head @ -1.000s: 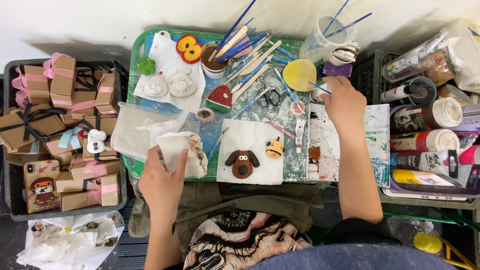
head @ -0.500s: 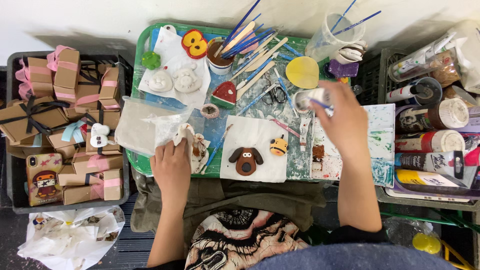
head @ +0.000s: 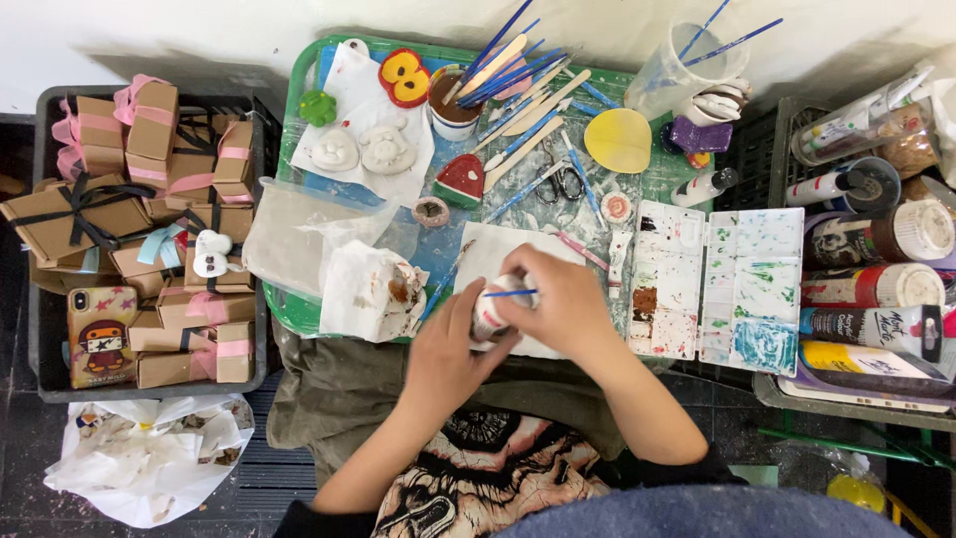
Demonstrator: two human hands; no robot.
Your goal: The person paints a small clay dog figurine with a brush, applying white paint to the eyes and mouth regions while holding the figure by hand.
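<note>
View: head camera, looking straight down on a craft tray and a lap.
Left hand [head: 448, 357]: closed around a small white paint tube [head: 490, 317], held from below at the near edge of the tray.
Right hand [head: 558, 299]: wrapped over the top of the same tube; a thin blue-handled brush [head: 510, 293] is pinched between its fingers and lies level across the tube.
Held item position: the tube is located between both hands, above the white paper sheet [head: 498, 254], just beside the crumpled tissue [head: 370, 291].
Change, left hand: half a second ago this hand rested on the tissue; the tissue is now released and lies alone on the green tray [head: 295, 100].
Change, right hand: it was extended toward the far right of the tray a moment earlier; it has been drawn back to the centre.
Change, figures: the brown dog figure seen on the paper earlier is now covered by the hands.
Meaning: wiping is judged finished; work is judged to have shifted to the tube, probably its cap.
Surroundings, right: a stained white paint palette [head: 719, 284] lies just beside the right hand.
Surroundings, far: a cup of brushes [head: 454, 105] stands at the tray's back.
Surroundings, left: a black crate of ribboned cardboard boxes [head: 149, 239] is well apart.
</note>
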